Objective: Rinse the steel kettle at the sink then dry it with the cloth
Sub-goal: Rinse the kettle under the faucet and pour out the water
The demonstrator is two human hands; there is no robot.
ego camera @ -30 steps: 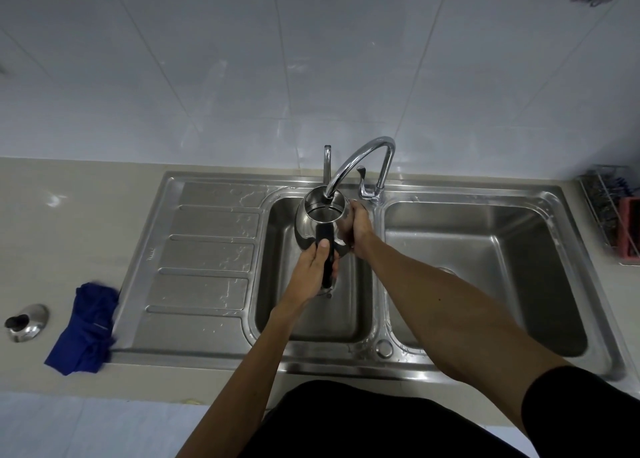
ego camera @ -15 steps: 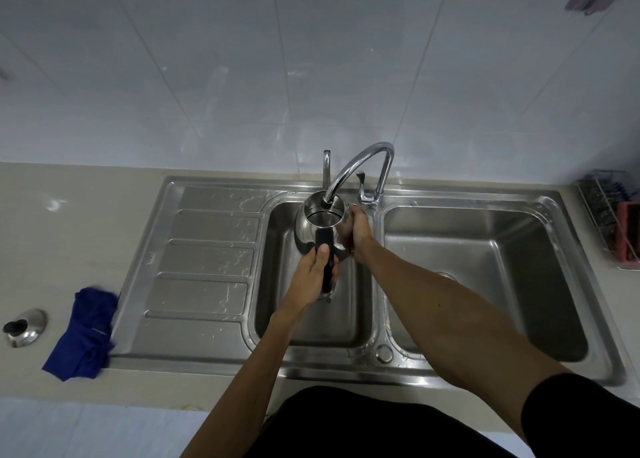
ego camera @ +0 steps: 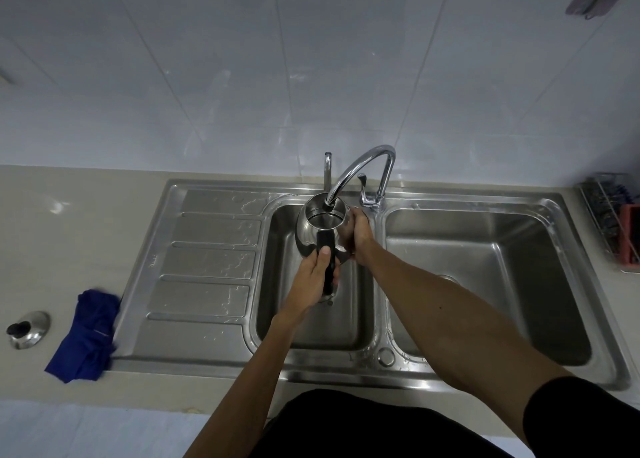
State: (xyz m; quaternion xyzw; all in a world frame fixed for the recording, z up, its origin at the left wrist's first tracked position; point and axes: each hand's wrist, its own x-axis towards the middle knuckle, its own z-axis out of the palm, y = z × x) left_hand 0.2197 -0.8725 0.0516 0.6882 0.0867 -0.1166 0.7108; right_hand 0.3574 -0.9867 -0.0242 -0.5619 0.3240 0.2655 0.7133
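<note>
The steel kettle (ego camera: 309, 230) is held over the left sink basin (ego camera: 277, 305), its open mouth right under the curved faucet spout (ego camera: 360, 166). My left hand (ego camera: 313, 277) is shut on the kettle's black handle. My right hand (ego camera: 356, 235) presses against the kettle's right side, fingers wrapped on the body. The blue cloth (ego camera: 88, 336) lies crumpled on the counter at the left, beside the drainboard edge. The kettle's steel lid (ego camera: 27, 329) with a black knob rests further left on the counter.
The right sink basin (ego camera: 485, 277) holds nothing. A ribbed drainboard (ego camera: 207, 267) lies left of the basins. A wire rack (ego camera: 613, 215) with a red item stands at the far right. A tiled wall rises behind the faucet lever (ego camera: 363, 187).
The kettle and both hands stay at the same spot under the spout; only the view has shifted slightly.
</note>
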